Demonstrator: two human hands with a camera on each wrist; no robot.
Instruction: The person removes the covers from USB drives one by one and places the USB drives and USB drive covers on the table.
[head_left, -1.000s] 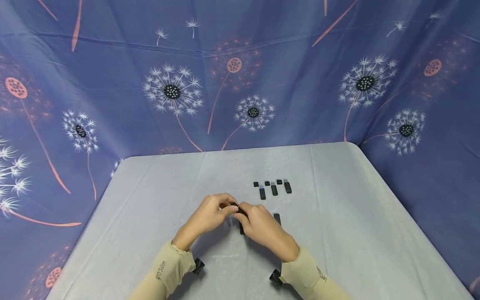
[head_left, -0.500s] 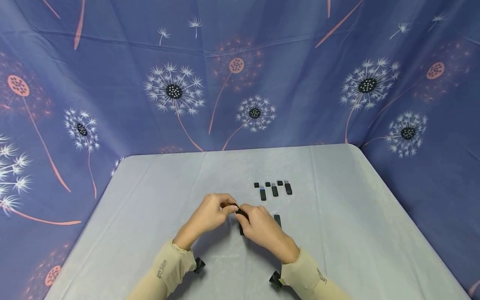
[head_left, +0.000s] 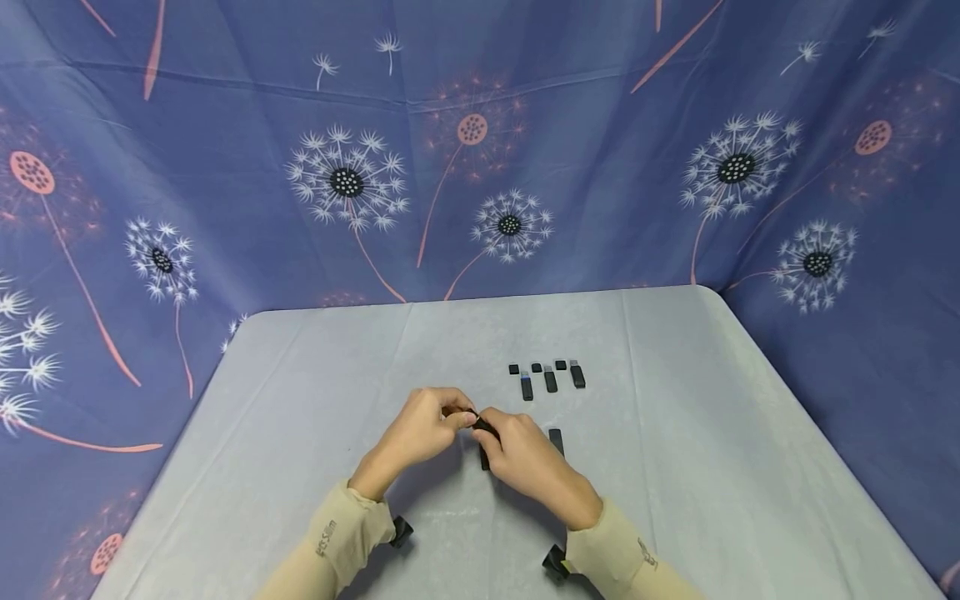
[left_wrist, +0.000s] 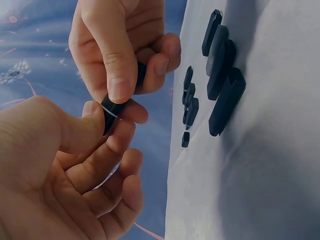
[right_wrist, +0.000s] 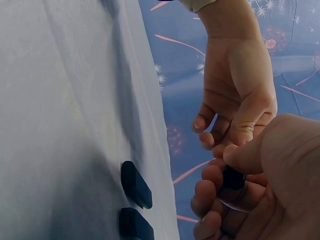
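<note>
Both hands meet above the middle of the table around one black USB flash drive (head_left: 486,427). My right hand (head_left: 528,450) grips its body between thumb and fingers. With thumb and index finger, my left hand (head_left: 422,423) pinches the capped end. A thin light line crosses the drive (left_wrist: 114,107) between the two grips in the left wrist view. Under and beside the right hand lie several closed black flash drives (head_left: 556,442), partly hidden by it; one closed drive (right_wrist: 135,185) shows well in the right wrist view.
Farther back lie three uncapped flash drives, one with a blue connector (head_left: 527,387), another (head_left: 551,380) mid-row and a third (head_left: 577,376) at right. Three small black caps (head_left: 513,369) sit just behind them. A pale cloth covers the table (head_left: 337,367); a blue patterned curtain (head_left: 600,208) surrounds it.
The right hand has shifted very slightly rightward, and a small light gap has appeared on the held flash drive between the hands. Drives and caps on the table have stayed put.
</note>
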